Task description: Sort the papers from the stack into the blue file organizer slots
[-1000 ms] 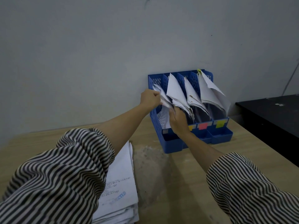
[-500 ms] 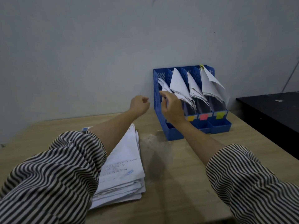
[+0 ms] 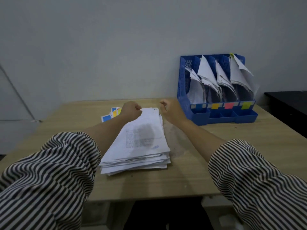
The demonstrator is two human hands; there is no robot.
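The stack (image 3: 139, 143) lies on the counter (image 3: 191, 176) near its middle, toward the near edge, still thick with unsorted sheets. The organizer (image 3: 216, 112) stands at the far right corner against the wall, all four slots already holding curled, leaning papers.

The left hand (image 3: 131, 110) is held at the stack's far edge with fingers curled; whether the top sheet's edge is pinched cannot be told. The right hand (image 3: 169, 108) hovers just beyond the stack's far right corner, fingers curled on nothing.

Several sheets could be lifted at once, since the stack's edges are ragged and fanned. A new sheet could also be caught on the papers drooping out of the slots, so that they are crumpled or pulled out.
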